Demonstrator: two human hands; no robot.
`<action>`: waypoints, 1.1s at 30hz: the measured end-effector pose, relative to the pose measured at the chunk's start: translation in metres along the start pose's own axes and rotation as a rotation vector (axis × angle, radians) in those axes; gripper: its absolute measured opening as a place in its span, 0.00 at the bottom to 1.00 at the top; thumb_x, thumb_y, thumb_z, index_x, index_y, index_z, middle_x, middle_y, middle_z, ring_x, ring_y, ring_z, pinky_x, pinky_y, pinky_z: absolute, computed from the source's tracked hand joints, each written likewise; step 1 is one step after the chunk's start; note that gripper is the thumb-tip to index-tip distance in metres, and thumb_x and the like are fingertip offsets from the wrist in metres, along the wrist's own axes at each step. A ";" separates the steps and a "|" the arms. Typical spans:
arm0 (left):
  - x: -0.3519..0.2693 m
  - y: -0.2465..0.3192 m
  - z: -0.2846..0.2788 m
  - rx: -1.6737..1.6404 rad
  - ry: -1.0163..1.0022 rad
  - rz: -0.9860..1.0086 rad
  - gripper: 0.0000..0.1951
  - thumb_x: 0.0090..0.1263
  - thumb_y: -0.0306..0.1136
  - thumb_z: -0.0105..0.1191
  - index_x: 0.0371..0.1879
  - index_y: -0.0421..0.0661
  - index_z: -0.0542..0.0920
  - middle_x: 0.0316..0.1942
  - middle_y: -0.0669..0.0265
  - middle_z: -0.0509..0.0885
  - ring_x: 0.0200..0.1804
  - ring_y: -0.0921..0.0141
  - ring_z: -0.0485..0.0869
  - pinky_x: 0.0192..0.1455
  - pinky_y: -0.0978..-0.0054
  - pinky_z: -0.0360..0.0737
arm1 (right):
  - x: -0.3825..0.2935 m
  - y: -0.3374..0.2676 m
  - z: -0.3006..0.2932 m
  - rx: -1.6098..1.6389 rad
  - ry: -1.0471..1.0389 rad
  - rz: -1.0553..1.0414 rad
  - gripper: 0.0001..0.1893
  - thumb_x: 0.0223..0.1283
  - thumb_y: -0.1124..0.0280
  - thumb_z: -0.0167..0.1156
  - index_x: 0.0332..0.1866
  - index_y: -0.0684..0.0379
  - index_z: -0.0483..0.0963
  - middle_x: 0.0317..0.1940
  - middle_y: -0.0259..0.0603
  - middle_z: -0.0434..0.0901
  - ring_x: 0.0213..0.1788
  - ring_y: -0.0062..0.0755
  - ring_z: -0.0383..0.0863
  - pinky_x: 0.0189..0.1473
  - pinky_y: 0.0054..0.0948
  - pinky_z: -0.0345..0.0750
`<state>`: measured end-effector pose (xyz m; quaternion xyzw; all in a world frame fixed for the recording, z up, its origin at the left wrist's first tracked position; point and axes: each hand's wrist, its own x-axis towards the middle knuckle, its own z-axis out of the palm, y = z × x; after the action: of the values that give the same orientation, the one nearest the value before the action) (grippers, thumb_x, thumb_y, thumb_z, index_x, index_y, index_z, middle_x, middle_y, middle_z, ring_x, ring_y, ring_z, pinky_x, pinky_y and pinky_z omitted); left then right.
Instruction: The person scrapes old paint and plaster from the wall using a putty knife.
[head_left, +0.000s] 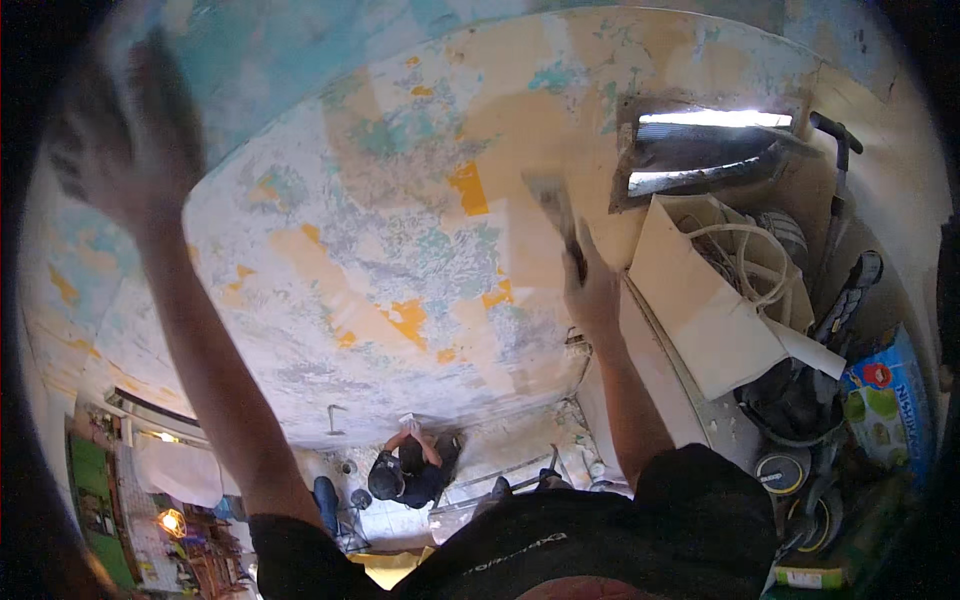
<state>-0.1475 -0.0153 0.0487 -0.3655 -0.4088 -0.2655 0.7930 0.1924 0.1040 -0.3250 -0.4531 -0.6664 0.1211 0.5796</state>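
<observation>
My right hand (592, 289) is closed around the dark handle of a flat-bladed scraper or putty knife (551, 195), blurred, with its blade at the patchy wall (420, 247). Beige, white, turquoise and orange layers show on that wall. High at the upper left, my left hand (131, 142) is spread and blurred in front of the turquoise surface, with nothing seen in it; whether its palm touches the surface I cannot tell.
Far below, a person in dark clothes (409, 472) works against the lower wall. To the right are a small opening (712, 150), a beige box (697, 300) with looped tubing, a dark bucket (795, 405), a blue printed bag (889, 405) and a long-handled tool (840, 165).
</observation>
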 end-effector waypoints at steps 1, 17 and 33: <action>-0.012 0.009 -0.008 -0.224 -0.010 0.008 0.30 0.71 0.52 0.54 0.69 0.52 0.71 0.70 0.51 0.69 0.72 0.50 0.64 0.72 0.50 0.58 | -0.030 0.005 -0.003 0.114 -0.122 0.182 0.25 0.69 0.66 0.58 0.69 0.56 0.67 0.23 0.43 0.77 0.24 0.41 0.79 0.27 0.35 0.75; -0.269 0.239 -0.346 -2.309 -1.366 -0.467 0.29 0.69 0.54 0.51 0.64 0.49 0.75 0.72 0.51 0.64 0.75 0.53 0.60 0.74 0.50 0.53 | -0.205 -0.089 -0.087 1.390 -0.497 1.871 0.09 0.75 0.65 0.48 0.37 0.54 0.71 0.18 0.24 0.65 0.19 0.19 0.66 0.34 0.28 0.68; -0.303 0.223 -0.374 -1.862 -1.593 -2.776 0.21 0.78 0.39 0.49 0.65 0.43 0.71 0.41 0.68 0.80 0.37 0.73 0.79 0.41 0.74 0.81 | -0.226 -0.129 -0.076 0.651 -1.022 0.968 0.14 0.74 0.63 0.52 0.54 0.60 0.73 0.26 0.36 0.77 0.27 0.31 0.78 0.30 0.32 0.75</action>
<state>0.0237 -0.1445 -0.4367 0.0972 0.3495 0.5440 0.7566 0.1807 -0.1643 -0.3632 -0.3887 -0.5096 0.7445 0.1869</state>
